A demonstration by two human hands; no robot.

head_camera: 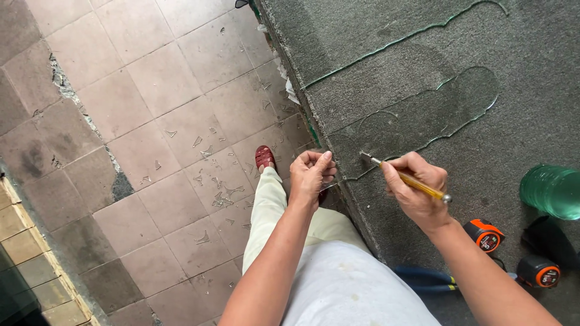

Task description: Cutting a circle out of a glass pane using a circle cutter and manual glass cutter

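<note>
1. I see my right hand gripping a yellow glass cutter, fingers clamped round its shaft.
2. The cutter's long axis slants from lower right to upper left, and its metal head touches the glass sheet near the table edge.
3. My left hand pinches the glass where it overhangs that edge, fingertips together.
4. Open felt lies beyond the head; two tape measures and a green glass stack crowd the right.
5. Glass shards litter the tiled floor.
</note>
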